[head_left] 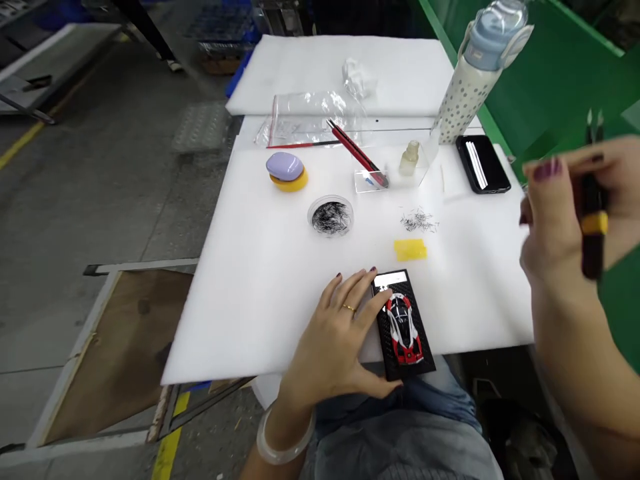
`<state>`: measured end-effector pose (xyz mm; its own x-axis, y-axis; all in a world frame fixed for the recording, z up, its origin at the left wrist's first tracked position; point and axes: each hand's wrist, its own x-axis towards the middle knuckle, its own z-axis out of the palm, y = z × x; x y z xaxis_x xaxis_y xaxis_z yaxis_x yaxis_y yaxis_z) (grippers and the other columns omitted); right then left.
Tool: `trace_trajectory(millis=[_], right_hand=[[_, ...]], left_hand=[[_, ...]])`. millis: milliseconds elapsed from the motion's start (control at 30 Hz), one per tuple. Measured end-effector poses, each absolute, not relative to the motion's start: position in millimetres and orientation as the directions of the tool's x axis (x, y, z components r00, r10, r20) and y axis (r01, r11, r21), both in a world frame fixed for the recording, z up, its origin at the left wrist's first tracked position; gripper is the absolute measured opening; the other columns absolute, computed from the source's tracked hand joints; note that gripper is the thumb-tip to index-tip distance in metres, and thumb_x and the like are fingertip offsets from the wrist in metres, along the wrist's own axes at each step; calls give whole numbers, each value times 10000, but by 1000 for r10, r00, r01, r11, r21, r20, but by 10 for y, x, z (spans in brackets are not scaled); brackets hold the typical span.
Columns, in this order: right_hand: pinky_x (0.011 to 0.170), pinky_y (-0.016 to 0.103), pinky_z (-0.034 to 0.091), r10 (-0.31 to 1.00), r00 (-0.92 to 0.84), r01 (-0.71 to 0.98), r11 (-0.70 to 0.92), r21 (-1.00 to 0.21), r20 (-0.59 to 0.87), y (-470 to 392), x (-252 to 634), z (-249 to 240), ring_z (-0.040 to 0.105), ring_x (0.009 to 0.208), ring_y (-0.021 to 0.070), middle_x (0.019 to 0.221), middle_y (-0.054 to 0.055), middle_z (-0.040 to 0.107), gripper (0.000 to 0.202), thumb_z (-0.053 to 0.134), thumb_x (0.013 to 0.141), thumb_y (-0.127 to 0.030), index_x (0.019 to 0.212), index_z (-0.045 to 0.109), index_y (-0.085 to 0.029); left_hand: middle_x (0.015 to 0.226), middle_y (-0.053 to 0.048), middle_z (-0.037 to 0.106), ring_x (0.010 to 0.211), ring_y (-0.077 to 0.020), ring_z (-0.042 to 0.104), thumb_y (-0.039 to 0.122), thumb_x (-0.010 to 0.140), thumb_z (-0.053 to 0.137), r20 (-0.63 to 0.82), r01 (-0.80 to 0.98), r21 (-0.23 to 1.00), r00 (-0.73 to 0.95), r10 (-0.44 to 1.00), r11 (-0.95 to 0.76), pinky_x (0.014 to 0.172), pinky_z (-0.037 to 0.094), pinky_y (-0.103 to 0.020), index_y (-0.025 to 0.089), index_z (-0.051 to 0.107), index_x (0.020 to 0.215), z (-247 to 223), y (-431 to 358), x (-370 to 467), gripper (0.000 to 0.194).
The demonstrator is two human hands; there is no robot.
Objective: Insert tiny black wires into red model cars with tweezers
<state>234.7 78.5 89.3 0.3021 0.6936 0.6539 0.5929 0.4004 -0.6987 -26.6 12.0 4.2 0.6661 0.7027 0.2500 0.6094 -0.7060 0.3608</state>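
A red, white and black model car [404, 333] is on a black textured base [425, 357] at the table's near edge. My left hand [333, 340] spans the base's left side, with fingertips at its far end, the thumb by its near corner and the index finger touching the car's front. Raised above the table on the right, my right hand [565, 220] is closed around black tweezers [594, 227] with a yellow band, their two pale tips pointing up. The hand is blurred, and whether its fingertips pinch something small cannot be seen.
Beyond the base lie yellow tape pieces [410, 249], loose black slivers [419, 220] and a round dish [331, 217] of more slivers. Farther back are a lilac-and-yellow case [287, 171], red tweezers [357, 153], a small bottle [409, 159], a phone [483, 164] and a tall dotted flask [467, 87].
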Motion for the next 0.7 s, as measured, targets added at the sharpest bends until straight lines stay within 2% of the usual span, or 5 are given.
trace_trajectory(millis=[67,133,433,567,700], right_hand=[[587,333,320,586,113,728,501,-468,803,1168,2368,1026,399,612,141,679,3,470,299,628,974,-414,739,553,-244],[587,333,329,595,2,733,546,-406,804,1535,2356,1056,380,579,138,646,-9,458,339,609,972,-447,713,480,-270],[750,387,468,867,-38,549,433,-715,496,2047,2387,775,588,756,230,591,-15,588,330,747,838,-639,793,607,-344],[614,374,430,889,18,422,408,-810,457,1808,2475,789,533,564,194,558,-8,589,524,559,854,-814,863,670,-302],[519,342,405,938,74,257,310,-915,338,1590,2569,654,512,484,154,607,12,645,730,368,860,-896,902,699,-248]], left_hand=[[1557,-253,464,1455,-403,441,823,609,700,260,565,415,678,688,-713,1221,281,-640,130,438,1437,66,110,-277,1111],[1571,-238,458,1483,-394,412,776,615,702,264,529,472,679,686,-705,1249,257,-636,115,418,1453,85,94,-277,1105],[1497,-228,553,1422,-397,502,920,757,390,336,481,621,549,765,-618,1181,412,-628,131,412,1482,-27,23,-159,1071],[1470,-206,585,1436,-385,488,924,836,208,368,502,677,402,838,-538,1174,418,-624,158,448,1455,-26,-48,-21,1014],[1415,-171,628,1410,-367,521,877,863,256,388,456,755,270,881,-472,1169,427,-600,189,473,1422,-20,-80,141,912]])
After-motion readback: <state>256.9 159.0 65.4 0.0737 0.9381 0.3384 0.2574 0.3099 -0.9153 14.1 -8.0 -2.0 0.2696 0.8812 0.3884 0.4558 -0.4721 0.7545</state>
